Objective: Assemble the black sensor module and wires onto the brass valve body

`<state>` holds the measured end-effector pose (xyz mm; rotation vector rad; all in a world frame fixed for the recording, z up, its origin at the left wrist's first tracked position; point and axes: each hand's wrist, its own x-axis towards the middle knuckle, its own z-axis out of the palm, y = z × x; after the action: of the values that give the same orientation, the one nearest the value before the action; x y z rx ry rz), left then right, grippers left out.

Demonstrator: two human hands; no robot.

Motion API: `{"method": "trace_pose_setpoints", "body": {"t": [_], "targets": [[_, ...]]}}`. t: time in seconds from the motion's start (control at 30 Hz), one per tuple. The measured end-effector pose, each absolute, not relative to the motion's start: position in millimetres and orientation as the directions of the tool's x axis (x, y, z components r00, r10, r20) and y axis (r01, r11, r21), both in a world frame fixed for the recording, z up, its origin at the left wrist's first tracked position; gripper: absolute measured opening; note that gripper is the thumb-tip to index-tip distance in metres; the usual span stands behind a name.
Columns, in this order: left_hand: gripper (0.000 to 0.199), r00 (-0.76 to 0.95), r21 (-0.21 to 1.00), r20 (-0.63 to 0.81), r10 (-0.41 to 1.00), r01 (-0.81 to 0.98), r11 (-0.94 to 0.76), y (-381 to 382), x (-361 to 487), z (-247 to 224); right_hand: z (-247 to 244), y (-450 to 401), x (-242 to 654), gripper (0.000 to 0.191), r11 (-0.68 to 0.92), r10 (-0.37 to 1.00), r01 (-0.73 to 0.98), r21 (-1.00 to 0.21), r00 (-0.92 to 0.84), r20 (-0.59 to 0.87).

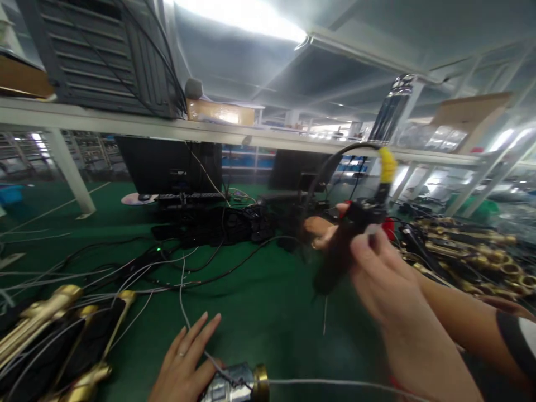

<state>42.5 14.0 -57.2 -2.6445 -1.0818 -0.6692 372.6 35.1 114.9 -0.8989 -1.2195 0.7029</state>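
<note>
One green bench (268, 312) fills most of the view, with a white shelf (125, 120) running across above it. A grey case (104, 56) and a cardboard box (220, 111) sit on the shelf; the box contents aren't visible from here. Two dark monitors (167, 164) stand under the shelf, with a keyboard (190, 197) in front of them.

Brass-fitted parts are in two lots, neither in a bin or tray. One heap (469, 245) lies loose on the bench at far right, and one bundle (46, 329) at near left is tangled with black sleeving and grey wires.

Status, my read: mid-run. One unit is in hand and one is on the bench by the left hand. I can't tell which pile is finished stock.

Black unit (335, 262) is held up in the air, right of centre, above the bench. A black cable (330, 162) loops off it, and a yellow cap (387, 164) sticks up from its top.
- Right hand (381, 279): raised, thumb and fingers pinched shut on the upper end of the black unit. Blurry, so the exact contact is unclear.
- Second person's hand (320, 231), with a dark-and-white sleeve (517, 332), grips the same unit from behind.
- Left hand (184, 360): flat on the bench, fingers spread, gripping nothing. It rests just beside a silver cylinder (234, 382) with a brass ring.

Thin grey wire (335, 383) runs from the cylinder off to the right.
</note>
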Motion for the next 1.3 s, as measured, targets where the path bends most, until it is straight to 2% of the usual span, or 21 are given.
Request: {"method": "trace_pose_setpoints", "body": {"t": [0.07, 0.1, 0.23, 0.33, 0.47, 0.7, 1.1, 1.2, 1.3], "targets": [[0.044, 0.614, 0.015, 0.477, 0.629, 0.71, -0.704, 11, 44, -54, 126, 24, 352, 0.054, 0.511, 0.847, -0.282, -0.812, 0.328, 0.419], [0.043, 0.609, 0.027, 0.472, 0.637, 0.712, -0.701, 10, 45, -53, 131, 18, 341, 0.053, 0.517, 0.849, -0.372, -0.771, 0.341, 0.404], [0.041, 0.604, 0.037, 0.464, 0.648, 0.718, -0.695, 9, 45, -53, 130, -2, 297, 0.049, 0.451, 0.891, -0.494, -0.743, 0.195, 0.411], [0.043, 0.638, -0.037, 0.495, 0.59, 0.693, -0.72, 14, 43, -56, 115, -9, 274, 0.045, 0.373, 0.898, -0.554, -0.744, 0.012, 0.44], [0.045, 0.694, -0.119, 0.511, 0.508, 0.642, -0.757, 20, 39, -58, 96, -10, 256, 0.041, 0.341, 0.891, -0.576, -0.743, -0.054, 0.45], [0.045, 0.677, -0.077, 0.496, 0.543, 0.657, -0.75, 19, 39, -59, 85, -4, 247, 0.043, 0.371, 0.885, -0.532, -0.761, -0.046, 0.464], [0.055, 0.703, -0.149, 0.484, 0.521, 0.653, -0.742, 19, 36, -56, 78, -4, 235, 0.041, 0.385, 0.875, -0.535, -0.752, -0.049, 0.482], [0.058, 0.699, -0.162, 0.505, 0.507, 0.653, -0.74, 20, 36, -56, 79, -2, 237, 0.046, 0.34, 0.88, -0.518, -0.785, -0.119, 0.46], [0.057, 0.706, -0.154, 0.512, 0.49, 0.637, -0.756, 19, 38, -55, 85, -4, 245, 0.046, 0.21, 0.888, -0.463, -0.861, -0.278, 0.366]]}}
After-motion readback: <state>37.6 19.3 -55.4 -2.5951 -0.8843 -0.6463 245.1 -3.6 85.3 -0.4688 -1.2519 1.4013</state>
